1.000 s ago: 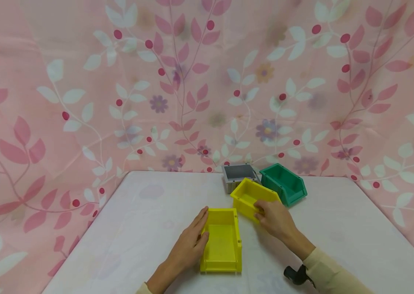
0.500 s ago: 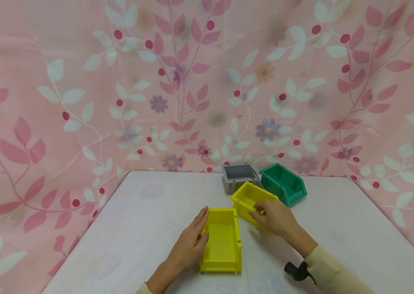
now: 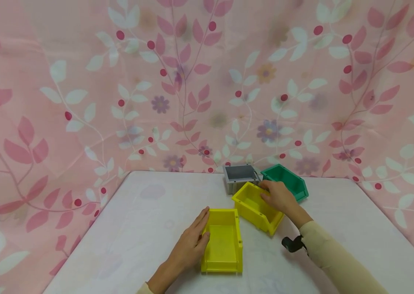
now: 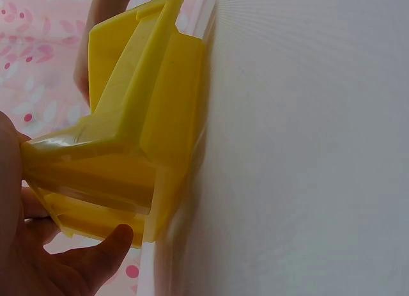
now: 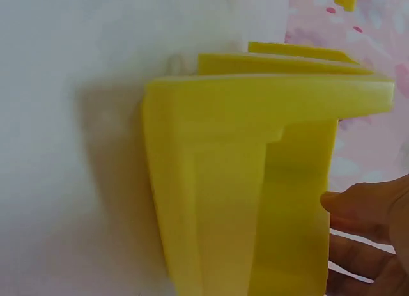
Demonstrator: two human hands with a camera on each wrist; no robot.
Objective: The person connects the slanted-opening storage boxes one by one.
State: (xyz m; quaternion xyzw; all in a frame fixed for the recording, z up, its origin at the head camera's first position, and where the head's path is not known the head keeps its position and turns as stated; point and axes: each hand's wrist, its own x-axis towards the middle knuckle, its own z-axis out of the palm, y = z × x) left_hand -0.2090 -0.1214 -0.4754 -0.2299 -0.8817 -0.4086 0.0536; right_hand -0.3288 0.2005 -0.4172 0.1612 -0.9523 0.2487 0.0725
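Two yellow bins stand on the white table in the head view. The left hand [image 3: 189, 241] lies along the left wall of the nearer yellow bin [image 3: 222, 245], its fingers straight and its thumb at the wall's edge. In the left wrist view the thumb [image 4: 115, 248] is extended beside that bin. The right hand [image 3: 280, 199] holds the right wall of the farther yellow bin [image 3: 252, 206], which sits at an angle. In the right wrist view the thumb [image 5: 345, 203] meets the wall's edge, with the other fingers partly hidden behind it.
A grey bin [image 3: 233, 187] stands just behind the farther yellow bin. To its right is a green bin [image 3: 295, 185], partly behind the right hand. A black wrist device [image 3: 292, 244] hangs beneath the right sleeve. Pink floral cloth [image 3: 199, 90] rises behind the table [image 3: 148, 216].
The right hand has shifted from the front part of the farther yellow bin back to its right wall. That bin's near end has swung slightly toward the person. The left hand stays put.
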